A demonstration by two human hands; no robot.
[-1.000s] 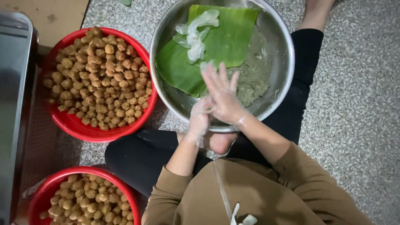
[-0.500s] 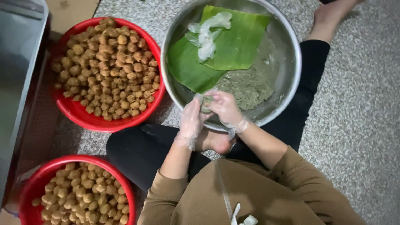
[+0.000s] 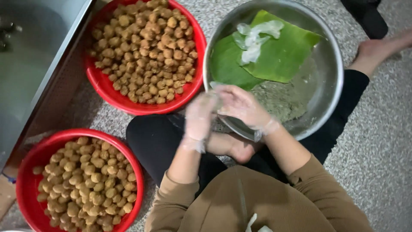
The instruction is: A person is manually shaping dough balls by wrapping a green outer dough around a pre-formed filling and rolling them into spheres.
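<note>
The person sits cross-legged on the speckled floor (image 3: pixel 377 141), brown sleeves (image 3: pixel 309 189) reaching forward. Both hands wear thin clear gloves and meet over the near rim of the steel bowl (image 3: pixel 332 92). The left hand (image 3: pixel 199 118) stands with the palm turned inward, fingers up; the right hand (image 3: pixel 240 105) curves over against it, fingers bent. The two palms press together, so each grip is closed against the other; whether any of the mix lies between them cannot be seen.

Just beyond the grip, inside the bowl, lies a patch of greenish-grey mix (image 3: pixel 281 99), and past it a green banana leaf (image 3: pixel 279 56) with a crumpled clear glove (image 3: pixel 255 41) on top. The bowl's rim runs right under the wrists, leaving little room there.

Left of the grip and near it sits a red basin (image 3: pixel 111 92) heaped with brown balls (image 3: pixel 146 47). A second red basin (image 3: pixel 28 180) of balls sits nearer the body, well to the left. Farther left runs a metal edge (image 3: pixel 56 64).
</note>
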